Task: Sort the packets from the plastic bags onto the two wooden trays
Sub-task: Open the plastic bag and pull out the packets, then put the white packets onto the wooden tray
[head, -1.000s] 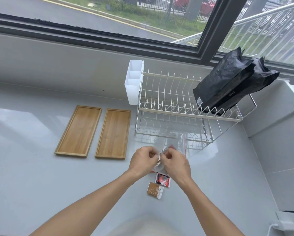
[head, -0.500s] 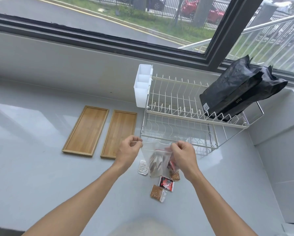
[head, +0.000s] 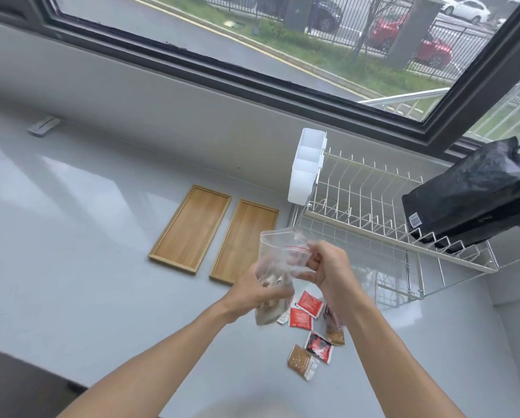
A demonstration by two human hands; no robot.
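My right hand (head: pixel 328 271) pinches the top edge of the clear bag (head: pixel 278 260), by its red zip line. My left hand (head: pixel 260 292) holds the bag lower down, fingers curled round it, with some packets bunched inside. The bag is up in the air, just over the counter (head: pixel 102 267).

If I tip it too fast, the packets could spill out all at once. They might slide far and mix with the red packets (head: pixel 305 309) and brown packets (head: pixel 301 360) already lying below my hands. If my pinch slips, the bag may flop shut.

Both wooden trays (head: pixel 216 233) sit near, to the left, and hold nothing yet.
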